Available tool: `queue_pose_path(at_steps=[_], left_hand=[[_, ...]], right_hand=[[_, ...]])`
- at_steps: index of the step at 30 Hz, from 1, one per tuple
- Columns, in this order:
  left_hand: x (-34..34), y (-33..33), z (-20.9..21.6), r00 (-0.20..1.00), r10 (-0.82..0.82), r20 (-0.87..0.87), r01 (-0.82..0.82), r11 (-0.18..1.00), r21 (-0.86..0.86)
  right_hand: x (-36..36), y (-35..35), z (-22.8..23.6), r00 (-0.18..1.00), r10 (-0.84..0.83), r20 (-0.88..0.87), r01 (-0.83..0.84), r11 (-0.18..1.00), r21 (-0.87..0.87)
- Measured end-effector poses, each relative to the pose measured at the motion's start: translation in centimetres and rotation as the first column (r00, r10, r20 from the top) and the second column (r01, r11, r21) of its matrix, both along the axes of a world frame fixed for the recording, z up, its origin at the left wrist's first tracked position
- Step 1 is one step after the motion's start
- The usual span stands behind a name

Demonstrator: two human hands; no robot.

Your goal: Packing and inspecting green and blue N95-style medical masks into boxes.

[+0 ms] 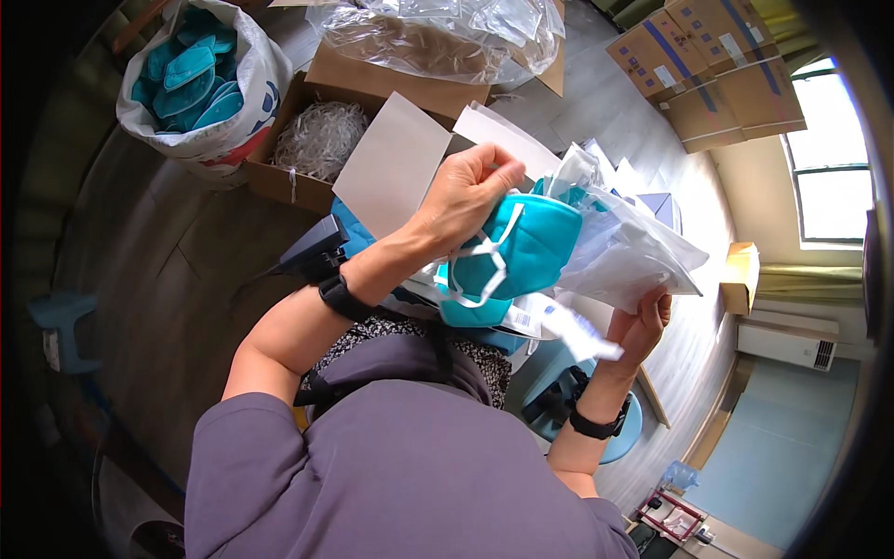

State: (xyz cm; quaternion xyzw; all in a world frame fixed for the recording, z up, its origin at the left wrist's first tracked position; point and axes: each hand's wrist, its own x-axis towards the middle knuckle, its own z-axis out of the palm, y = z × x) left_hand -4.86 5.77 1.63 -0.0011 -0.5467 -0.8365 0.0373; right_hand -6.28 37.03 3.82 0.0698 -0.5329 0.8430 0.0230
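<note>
Teal face mask (549, 238) at the centre of the frame, tilted, with white straps (489, 252) looped loosely across its surface. The left hand (470, 191), just above and left of the mask, is nearly closed, its thumb and curled fingers pinching the mask at its upper edge. A further teal portion shows directly below; whether it belongs to the same mask cannot be told.

To the right of the mask lies a translucent plastic bag (624, 247), crumpled toward its top, with some teal visible near its upper left. The right hand (643, 326), right of centre, is partly closed, thumb and bent fingers gripping the lower edge of the bag. Between the hands, below the mask, is a white slip (577, 328), blurred. Each wrist bears a black band, the left one (345, 298) near the middle of the forearm as seen, the right one (598, 427) toward the lower right.

Above and left of the mask, a white box flap (396, 168) stands raised. Beyond it, a brown carton (293, 172) contains pale shredded filler (321, 140). A white sack (209, 144) in the upper left holds many teal masks (186, 84). Clear plastic sheeting (438, 47) lies over a carton at top centre. Toward the periphery: large cartons (708, 70) at upper right, a bright window (829, 149) at the right, and a blue stool (65, 326) at the left.
</note>
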Motion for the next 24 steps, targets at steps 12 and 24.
queue_pose_path(at_steps=[12,24], left_hand=[[-0.8,-1.7,-1.2,0.963,0.251,0.102,-0.235,0.961,-0.148],[1.3,-0.1,-3.0,0.99,0.142,0.007,-0.057,0.437,-0.898]], right_hand=[[-2.9,1.3,3.1,0.867,-0.487,-0.107,0.49,0.791,0.367],[-10.8,-6.8,5.4,0.965,-0.197,0.174,0.049,0.784,0.619]])
